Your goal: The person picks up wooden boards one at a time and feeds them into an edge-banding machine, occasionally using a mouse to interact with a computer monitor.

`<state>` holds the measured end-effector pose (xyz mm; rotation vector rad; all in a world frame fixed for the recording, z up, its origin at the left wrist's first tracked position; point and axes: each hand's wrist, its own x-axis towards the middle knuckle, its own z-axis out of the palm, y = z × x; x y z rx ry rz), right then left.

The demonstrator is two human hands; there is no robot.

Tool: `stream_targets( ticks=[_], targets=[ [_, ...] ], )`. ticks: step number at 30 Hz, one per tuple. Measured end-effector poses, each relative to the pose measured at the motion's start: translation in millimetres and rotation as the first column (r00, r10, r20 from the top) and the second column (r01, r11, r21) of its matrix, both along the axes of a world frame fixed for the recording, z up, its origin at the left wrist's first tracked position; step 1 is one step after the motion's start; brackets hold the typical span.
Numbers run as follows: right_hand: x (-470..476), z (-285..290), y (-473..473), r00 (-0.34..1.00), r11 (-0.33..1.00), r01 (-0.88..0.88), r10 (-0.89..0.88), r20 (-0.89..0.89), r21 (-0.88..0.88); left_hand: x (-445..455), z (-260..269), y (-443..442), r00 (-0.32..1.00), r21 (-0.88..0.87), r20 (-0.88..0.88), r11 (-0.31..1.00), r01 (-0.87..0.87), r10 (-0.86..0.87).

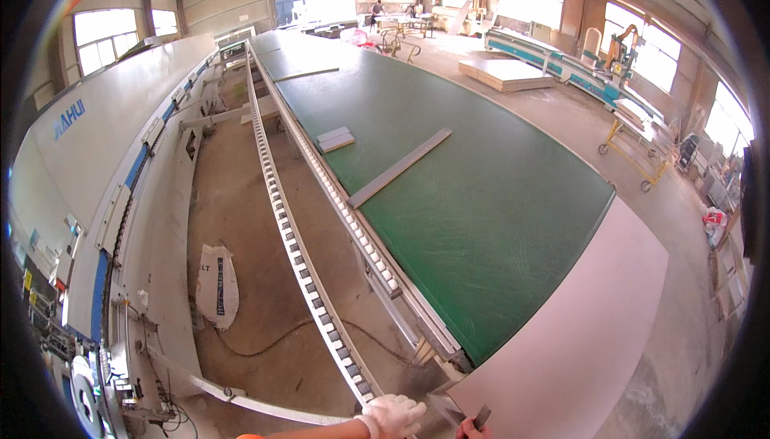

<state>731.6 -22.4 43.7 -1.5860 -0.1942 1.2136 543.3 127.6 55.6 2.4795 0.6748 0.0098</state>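
At the bottom edge, my left hand point(394, 416) in a white glove lies over the near end of a long roller rail point(313, 294). Whether its fingers grip the rail is hidden. Just to the right, partly cut off by the frame, my right hand point(472, 429) holds a small dark flat piece point(482, 416), perhaps a scraper. Beside that hand spreads a pale pink panel point(571, 330) at the near end of a green conveyor belt point(481, 240). One long narrow strip point(400, 168) lies across the belt, with short pieces point(335, 139) farther along.
A long white edge-banding machine point(114, 102) runs along the left. Between it and the belt, a white sack point(218, 287) and a cable point(264, 353) lie on the floor. Stacked boards point(505, 73), a yellow cart point(637, 144) and a person point(376, 10) are farther off.
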Motion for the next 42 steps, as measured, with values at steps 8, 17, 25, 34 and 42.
stream_targets(
  ticks=[8, 17, 25, 34, 42],
  targets=[
    [36.9, -5.8, 27.1, 0.994, 0.984, 0.106, -0.108, -0.006, -0.146, 30.1, -16.5, 195.3, 0.968, 0.182, 0.036, 0.95, -0.252, 0.25],
    [43.1, -1.2, 41.1, 0.979, 0.968, 0.2, -0.191, 0.075, -0.152, 93.4, -50.9, 397.8, 0.738, 0.514, -0.09, 0.666, -0.541, 0.669],
    [43.0, -6.0, 38.3, 0.971, 0.958, 0.235, -0.225, 0.082, -0.166, 113.9, -88.0, 425.0, 0.65, 0.483, -0.38, 0.741, -0.467, 0.657],
    [36.5, 6.4, 44.6, 0.981, 0.978, 0.174, -0.163, 0.102, -0.112, 128.0, -38.2, 334.8, 0.807, 0.384, -0.367, 0.866, -0.321, 0.462],
    [71.4, -53.5, 107.4, 0.994, 0.991, 0.108, -0.108, -0.004, 0.082, 81.3, 75.7, 141.9, 0.904, 0.159, -0.112, 0.906, -0.393, 0.412]
  ],
)
